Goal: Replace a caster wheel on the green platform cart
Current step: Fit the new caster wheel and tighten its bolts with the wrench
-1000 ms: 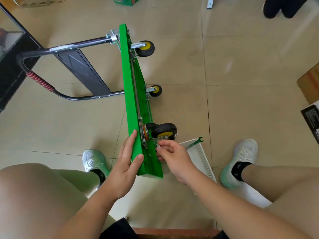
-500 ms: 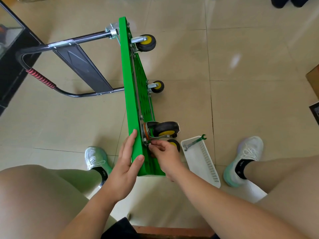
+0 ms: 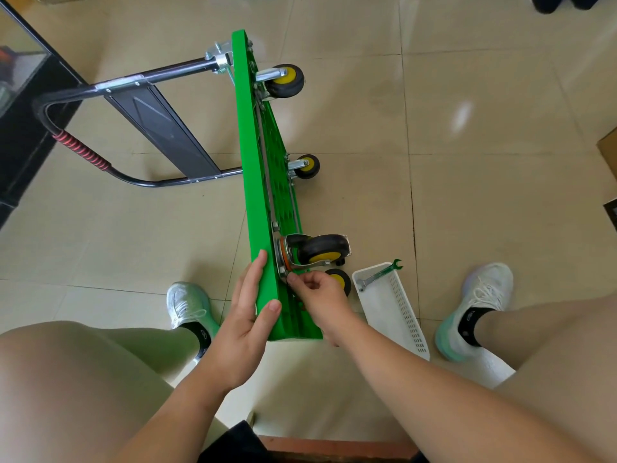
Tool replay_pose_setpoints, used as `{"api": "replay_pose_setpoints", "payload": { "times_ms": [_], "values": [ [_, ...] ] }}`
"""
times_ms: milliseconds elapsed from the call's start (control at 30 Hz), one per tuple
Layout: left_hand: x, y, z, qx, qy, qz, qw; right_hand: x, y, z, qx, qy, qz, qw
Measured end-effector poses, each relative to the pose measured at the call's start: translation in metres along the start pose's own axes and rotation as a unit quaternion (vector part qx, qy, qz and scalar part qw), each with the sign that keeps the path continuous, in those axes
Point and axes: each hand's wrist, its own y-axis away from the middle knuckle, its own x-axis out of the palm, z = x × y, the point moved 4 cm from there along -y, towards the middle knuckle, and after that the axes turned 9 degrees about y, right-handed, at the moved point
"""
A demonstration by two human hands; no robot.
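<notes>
The green platform cart (image 3: 257, 195) stands on its long edge on the tiled floor, underside facing right. My left hand (image 3: 248, 312) grips its near upper edge, thumb over the top. A near caster wheel (image 3: 322, 250), black with a yellow hub, sits on its mounting plate. My right hand (image 3: 317, 295) pinches something small at the plate's lower corner; a fastener, hidden by the fingertips. Another yellow-hubbed wheel (image 3: 340, 280) shows just behind my right hand. Two far casters (image 3: 287, 81) (image 3: 307, 166) are mounted further along.
A white plastic tray (image 3: 400, 315) lies on the floor to the right with a green-handled wrench (image 3: 380, 274) across its far end. The cart's folded handle (image 3: 110, 128) stretches left toward a dark cabinet (image 3: 20, 105). My feet flank the cart's near end.
My right hand has moved left from the wheel fork to the lower corner of the caster's plate. The view shifted, bringing the tray and wrench into fuller sight. My left hand kept its grip.
</notes>
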Motion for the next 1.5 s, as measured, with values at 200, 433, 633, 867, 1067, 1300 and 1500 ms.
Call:
{"api": "replay_pose_setpoints", "payload": {
  "times_ms": [200,433,633,867,1067,1300,1500],
  "values": [
    [0.0,-0.001,0.002,0.005,0.002,-0.001,1.0,0.005,0.004,0.0,0.005,-0.094,0.014,0.995],
    [0.001,-0.001,-0.001,0.007,0.004,0.002,1.0,-0.001,-0.001,-0.005,-0.004,-0.048,0.005,0.999],
    [-0.002,0.0,-0.002,0.004,-0.008,0.002,1.0,-0.003,0.0,-0.002,-0.047,0.036,-0.027,0.998],
    [0.0,0.0,-0.001,0.006,-0.016,-0.002,1.0,-0.003,0.004,-0.003,-0.064,0.016,-0.031,0.997],
    [-0.001,0.0,0.0,0.004,-0.018,-0.001,1.0,-0.005,0.001,-0.003,-0.067,0.009,-0.007,0.998],
    [0.0,0.0,0.001,0.004,-0.016,-0.002,1.0,-0.003,0.001,-0.005,-0.06,0.001,-0.025,0.998],
    [-0.002,0.0,0.002,0.001,-0.018,-0.001,1.0,-0.005,0.002,-0.003,-0.061,0.022,-0.006,0.998]
  ]
}}
